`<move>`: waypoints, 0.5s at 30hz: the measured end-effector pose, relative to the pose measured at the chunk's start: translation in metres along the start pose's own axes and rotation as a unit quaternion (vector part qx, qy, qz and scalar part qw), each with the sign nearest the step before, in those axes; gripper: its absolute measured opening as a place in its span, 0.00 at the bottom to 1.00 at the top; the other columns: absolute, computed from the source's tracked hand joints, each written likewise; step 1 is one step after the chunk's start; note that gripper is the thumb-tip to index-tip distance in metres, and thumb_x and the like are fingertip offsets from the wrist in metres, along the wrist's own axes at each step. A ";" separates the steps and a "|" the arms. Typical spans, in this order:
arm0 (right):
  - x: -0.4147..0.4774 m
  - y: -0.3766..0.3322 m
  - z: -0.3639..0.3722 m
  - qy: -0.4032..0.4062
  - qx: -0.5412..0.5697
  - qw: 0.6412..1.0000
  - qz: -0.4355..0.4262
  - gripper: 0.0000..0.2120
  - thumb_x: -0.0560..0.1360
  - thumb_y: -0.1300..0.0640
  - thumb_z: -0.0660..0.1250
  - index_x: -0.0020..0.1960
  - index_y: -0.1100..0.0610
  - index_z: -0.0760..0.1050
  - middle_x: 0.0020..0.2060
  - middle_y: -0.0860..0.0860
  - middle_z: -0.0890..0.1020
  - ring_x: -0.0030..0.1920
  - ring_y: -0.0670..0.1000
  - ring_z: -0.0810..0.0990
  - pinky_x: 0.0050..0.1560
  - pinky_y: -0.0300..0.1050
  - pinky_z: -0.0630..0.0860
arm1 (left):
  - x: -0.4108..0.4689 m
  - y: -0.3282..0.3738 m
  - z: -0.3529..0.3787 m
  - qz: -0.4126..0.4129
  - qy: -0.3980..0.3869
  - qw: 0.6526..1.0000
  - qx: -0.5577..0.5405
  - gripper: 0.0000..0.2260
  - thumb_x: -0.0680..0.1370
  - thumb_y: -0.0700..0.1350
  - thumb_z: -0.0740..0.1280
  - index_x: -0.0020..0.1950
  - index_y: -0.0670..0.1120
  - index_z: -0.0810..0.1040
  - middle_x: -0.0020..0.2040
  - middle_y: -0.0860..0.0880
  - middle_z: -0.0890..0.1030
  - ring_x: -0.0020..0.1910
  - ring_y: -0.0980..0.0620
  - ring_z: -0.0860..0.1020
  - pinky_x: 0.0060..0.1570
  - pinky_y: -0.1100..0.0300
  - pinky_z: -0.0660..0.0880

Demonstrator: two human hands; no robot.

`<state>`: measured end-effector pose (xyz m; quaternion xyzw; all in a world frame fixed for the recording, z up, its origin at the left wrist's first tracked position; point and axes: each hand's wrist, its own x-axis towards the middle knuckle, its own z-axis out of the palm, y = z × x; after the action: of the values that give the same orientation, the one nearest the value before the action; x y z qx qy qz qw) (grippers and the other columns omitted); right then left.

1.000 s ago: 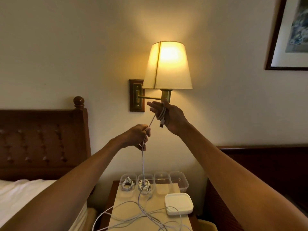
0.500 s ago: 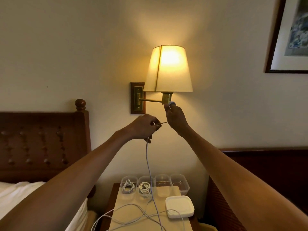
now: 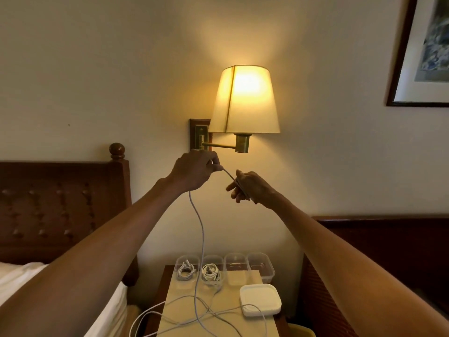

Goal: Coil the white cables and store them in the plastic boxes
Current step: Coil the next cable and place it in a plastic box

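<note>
Both hands are raised in front of the wall lamp. My left hand (image 3: 194, 170) pinches a white cable (image 3: 201, 229), which hangs down to the nightstand. A short taut stretch runs from it to my right hand (image 3: 250, 187), which grips loops of the same cable. Below, several clear plastic boxes stand in a row: the leftmost box (image 3: 186, 268) and the second box (image 3: 212, 272) each hold a coiled white cable, the third box (image 3: 235, 266) and the fourth box (image 3: 260, 266) hold none. More loose white cables (image 3: 213, 312) lie tangled on the nightstand.
A stack of white lids (image 3: 260, 300) sits on the nightstand (image 3: 179, 302) at the right. The lit wall lamp (image 3: 245, 100) hangs just above my hands. A bed with a wooden headboard (image 3: 60, 205) is at the left, dark furniture at the right, and a framed picture (image 3: 422, 52) at the upper right.
My right hand has dropped from under the lamp to below and right of my left hand. My left hand rose slightly, and a short length of cable is stretched between them.
</note>
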<state>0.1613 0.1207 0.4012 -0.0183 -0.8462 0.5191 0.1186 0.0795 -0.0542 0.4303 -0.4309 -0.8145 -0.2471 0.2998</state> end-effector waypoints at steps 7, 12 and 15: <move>-0.018 0.001 0.005 -0.124 0.219 0.968 -0.008 0.28 0.85 0.48 0.46 0.48 0.63 0.79 0.36 0.56 0.77 0.27 0.46 0.70 0.28 0.34 0.68 | -0.010 -0.006 0.005 -0.036 0.012 0.999 -0.016 0.09 0.83 0.53 0.61 0.51 0.50 0.76 0.44 0.54 0.80 0.40 0.53 0.77 0.33 0.61 0.68; -0.024 -0.013 0.003 -0.146 0.347 0.926 -0.029 0.24 0.84 0.48 0.48 0.51 0.64 0.76 0.32 0.53 0.72 0.26 0.45 0.66 0.27 0.34 0.65 | -0.026 -0.005 0.015 -0.106 -0.042 0.988 -0.103 0.10 0.84 0.42 0.57 0.50 0.47 0.77 0.44 0.50 0.77 0.35 0.54 0.76 0.34 0.59 0.74; -0.022 -0.025 0.001 -0.118 0.401 0.907 -0.055 0.20 0.84 0.49 0.49 0.53 0.62 0.73 0.33 0.51 0.74 0.28 0.45 0.70 0.31 0.35 0.70 | -0.031 0.009 0.018 -0.152 -0.096 0.960 -0.214 0.10 0.83 0.41 0.56 0.48 0.45 0.77 0.40 0.47 0.75 0.33 0.52 0.75 0.31 0.61 0.73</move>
<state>0.1847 0.1050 0.4193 0.1386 -0.5741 0.8058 0.0440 0.0959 -0.0545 0.3976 -0.3780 -0.8235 -0.4154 0.0798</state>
